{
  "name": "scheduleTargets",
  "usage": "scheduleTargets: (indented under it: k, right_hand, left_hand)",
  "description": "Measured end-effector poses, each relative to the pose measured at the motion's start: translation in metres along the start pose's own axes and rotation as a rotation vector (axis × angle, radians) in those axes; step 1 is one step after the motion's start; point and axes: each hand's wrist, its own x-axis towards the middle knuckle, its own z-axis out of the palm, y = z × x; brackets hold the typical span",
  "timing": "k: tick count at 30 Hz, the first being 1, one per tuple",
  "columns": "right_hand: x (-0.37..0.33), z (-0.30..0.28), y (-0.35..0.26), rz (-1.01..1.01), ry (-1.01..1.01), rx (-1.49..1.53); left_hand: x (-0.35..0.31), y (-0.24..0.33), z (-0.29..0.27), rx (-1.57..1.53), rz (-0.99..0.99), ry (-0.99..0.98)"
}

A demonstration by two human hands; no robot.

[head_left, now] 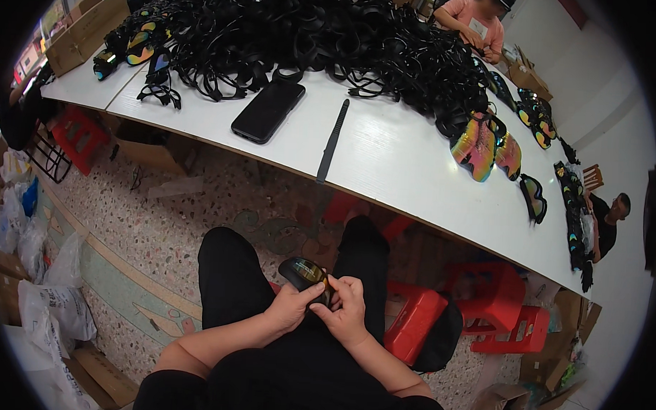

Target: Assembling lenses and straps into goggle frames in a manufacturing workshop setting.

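Left hand (290, 307) and right hand (347, 315) are holding dark goggles (302, 270), presumably light, stiff, slick-faced and scratch-prone, with the edges likely offering safest purchase.

Soft glare on the white tabletop (387, 160) — edges bowed, corners black.

I see a white table (408, 179) carrying a tangled heap of black-strapped goggles (327, 31); on my side lie a black smartphone (267, 112), a slim black tool (332, 141) reaching the edge and, rightward, pink-orange mirrored lenses (476, 149).
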Motion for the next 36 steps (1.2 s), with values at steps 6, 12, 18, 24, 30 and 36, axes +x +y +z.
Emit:
scheduleTargets:
  k: [6, 12, 18, 24, 30, 36]
  right_hand:
    - [0.056, -0.039, -0.021, 0.024, -0.416, 0.102]
    - [0.183, -0.091, -0.054, -0.489, -0.153, -0.228]
    - [0.333, -0.118, -0.022, -0.618, 0.223, -0.509]
    - [0.458, -0.171, 0.014, -0.636, 0.501, -0.882]
    - [0.492, -0.175, 0.019, -0.443, 0.099, -0.839]
    - [0.449, -0.192, 0.003, -0.509, 0.166, -0.969]
  left_hand:
    - [0.01, -0.001, -0.019, 0.012, -0.051, 0.056]
    - [0.007, 0.013, -0.022, 0.11, -0.205, -0.024]
    - [0.008, 0.018, -0.032, 0.1, -0.09, -0.049]
    - [0.004, 0.031, -0.039, 0.138, -0.184, 0.052]
    - [0.012, 0.037, -0.037, 0.147, -0.164, 0.073]
    - [0.013, 0.032, -0.039, 0.133, -0.165, 0.069]
